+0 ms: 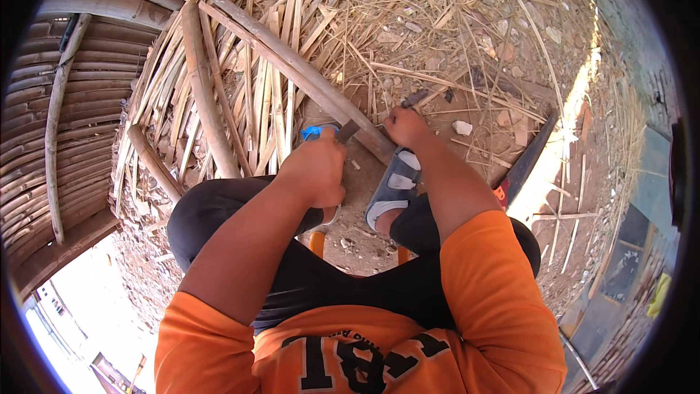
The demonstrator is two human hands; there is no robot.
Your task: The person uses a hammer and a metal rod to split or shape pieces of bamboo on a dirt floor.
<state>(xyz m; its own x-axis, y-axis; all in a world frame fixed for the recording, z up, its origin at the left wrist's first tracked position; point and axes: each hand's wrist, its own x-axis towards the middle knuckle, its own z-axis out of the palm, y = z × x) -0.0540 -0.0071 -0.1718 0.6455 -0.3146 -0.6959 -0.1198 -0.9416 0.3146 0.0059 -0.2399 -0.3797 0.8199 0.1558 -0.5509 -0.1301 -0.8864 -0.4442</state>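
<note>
My left hand (318, 168) is closed, and a dark, flat metal piece (348, 130) sticks out past its fingers over a long bamboo pole (292, 62). The rest of that piece is hidden in the fist. Bright blue material (312, 132) shows just beyond the knuckles. My right hand (407, 128) is closed on the pole's other side, near its lower end. A short dark object (415, 98) protrudes from its far side, its kind unclear. The pole slants down from the upper left to beside my right foot, in a grey sandal (396, 184).
Split bamboo strips (273, 95) pile up at the far left, with a thick bamboo piece (205, 91) among them. A dark, long blade with a red-orange end (531, 164) lies to the right. Orange stool legs (316, 243) show beneath me. A bamboo slat wall (80, 102) stands left.
</note>
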